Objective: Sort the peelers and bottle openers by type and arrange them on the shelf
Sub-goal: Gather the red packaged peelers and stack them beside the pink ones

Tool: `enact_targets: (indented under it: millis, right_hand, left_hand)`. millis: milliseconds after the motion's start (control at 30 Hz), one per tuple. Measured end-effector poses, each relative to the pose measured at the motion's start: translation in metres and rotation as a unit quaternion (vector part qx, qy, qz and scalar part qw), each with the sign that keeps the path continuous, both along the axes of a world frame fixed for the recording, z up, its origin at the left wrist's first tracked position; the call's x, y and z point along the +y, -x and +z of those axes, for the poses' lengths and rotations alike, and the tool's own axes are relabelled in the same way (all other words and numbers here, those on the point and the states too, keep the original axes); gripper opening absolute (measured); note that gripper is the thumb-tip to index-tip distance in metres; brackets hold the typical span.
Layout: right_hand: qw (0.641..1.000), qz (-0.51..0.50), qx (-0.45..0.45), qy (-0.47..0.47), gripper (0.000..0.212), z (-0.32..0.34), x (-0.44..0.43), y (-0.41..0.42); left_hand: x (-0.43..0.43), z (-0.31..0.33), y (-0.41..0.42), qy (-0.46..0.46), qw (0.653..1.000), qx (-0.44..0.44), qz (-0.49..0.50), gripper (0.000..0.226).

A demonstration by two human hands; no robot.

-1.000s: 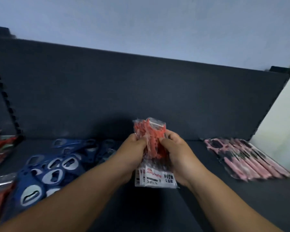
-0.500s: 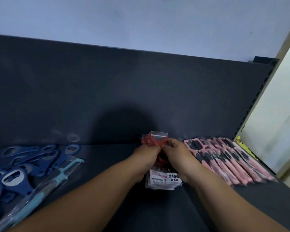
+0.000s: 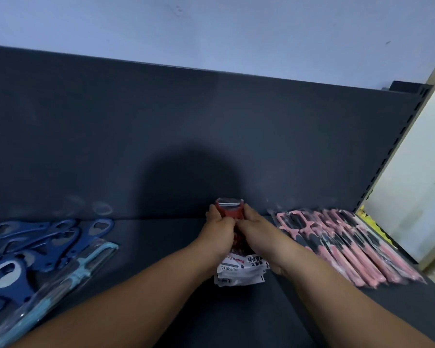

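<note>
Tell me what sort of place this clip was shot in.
Probably a shop aisle or stockroom: a dark retail shelf with a slotted upright, a row of identical packaged pink peelers, and a heap of blue bottle openers.

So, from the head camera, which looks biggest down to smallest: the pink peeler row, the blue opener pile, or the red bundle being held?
1-2. pink peeler row and blue opener pile: about alike; the pile runs off the left edge, so unranked.
3. red bundle, partly covered by the left hand and right hand.
</note>
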State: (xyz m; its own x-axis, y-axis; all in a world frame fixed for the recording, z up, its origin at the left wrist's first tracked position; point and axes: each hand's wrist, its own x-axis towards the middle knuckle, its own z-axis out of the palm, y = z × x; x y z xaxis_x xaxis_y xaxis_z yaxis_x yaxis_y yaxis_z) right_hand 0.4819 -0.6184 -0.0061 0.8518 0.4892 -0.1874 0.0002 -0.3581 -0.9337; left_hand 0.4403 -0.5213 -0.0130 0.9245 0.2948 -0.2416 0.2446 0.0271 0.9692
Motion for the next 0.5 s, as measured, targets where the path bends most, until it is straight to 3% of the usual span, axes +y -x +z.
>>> enact_targets:
  millis: [167,267,400,500]
  right_hand:
    - [0.999,-0.01,0.025,-0.035,0.037,0.006,-0.007,0.002]
    - [1.0,-0.013,-0.002,-0.003,0.061,0.014,-0.012,0.005]
    - [0.987,-0.006,-0.13,0.094,0.061,0.025,-0.016,0.005]
    - [0.95,0.008,-0.245,0.192,0.056,0.034,-0.008,0.01]
  left_hand:
    - [0.01,-0.001,0.003,0.019,1.0,-0.004,-0.017,0.054]
    - [0.018,0.006,0.011,-0.031,0.999,-0.012,-0.009,0.057]
    - [0.038,0.011,0.021,-0.217,0.976,-0.015,-0.014,0.067]
    - [0.057,0.016,0.037,-0.416,0.909,-0.013,-0.024,0.067]
